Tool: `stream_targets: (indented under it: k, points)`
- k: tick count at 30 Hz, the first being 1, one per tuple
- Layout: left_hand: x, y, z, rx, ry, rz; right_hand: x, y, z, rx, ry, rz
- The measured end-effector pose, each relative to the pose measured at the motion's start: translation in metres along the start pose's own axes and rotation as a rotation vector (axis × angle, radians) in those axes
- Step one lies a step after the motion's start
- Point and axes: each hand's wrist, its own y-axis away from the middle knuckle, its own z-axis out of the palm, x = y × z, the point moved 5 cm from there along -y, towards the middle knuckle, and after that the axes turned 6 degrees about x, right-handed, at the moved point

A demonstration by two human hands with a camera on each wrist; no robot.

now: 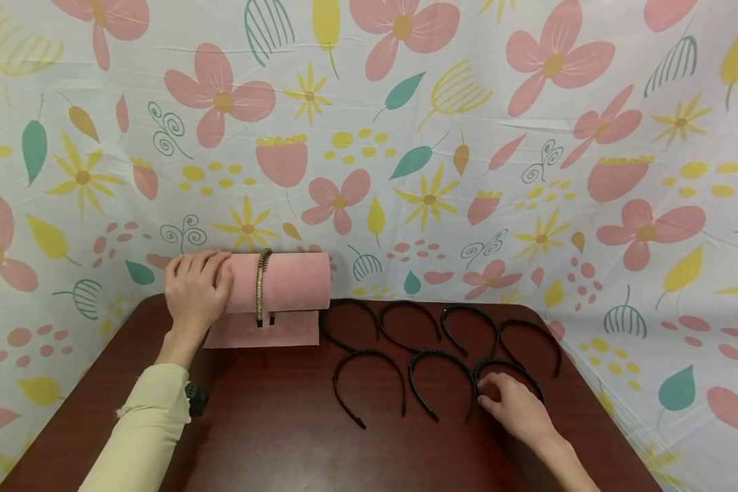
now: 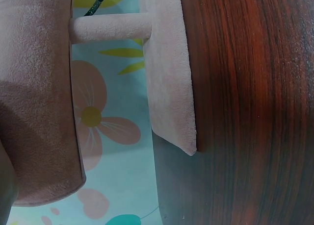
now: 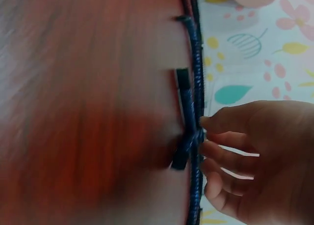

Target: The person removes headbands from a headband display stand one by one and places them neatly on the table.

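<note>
A pink headband stand with a plush roll on a flat base stands at the back left. My left hand rests on the left end of its roll. One gold glittery headband sits around the roll. At the right, my right hand reaches over a dark beaded headband on the table, fingertips beside its left leg. In the right wrist view, the thumb and fingers of that hand are bent and apart at dark headbands; whether they touch is unclear.
Several black headbands lie on the brown table in two rows, including one in front and one at the back right. A floral cloth hangs behind the table and along its right side.
</note>
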Motion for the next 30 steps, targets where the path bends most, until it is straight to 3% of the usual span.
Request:
stream_targets:
  k: [13,30]
  points:
    - [-0.001,0.004,0.001,-0.009,-0.015,0.006,-0.064,-0.015,0.003,0.113,-0.106,-0.132]
    - [-0.001,0.001,0.0,-0.006,-0.006,0.007,-0.13,-0.031,0.016,0.131,-0.172,-0.25]
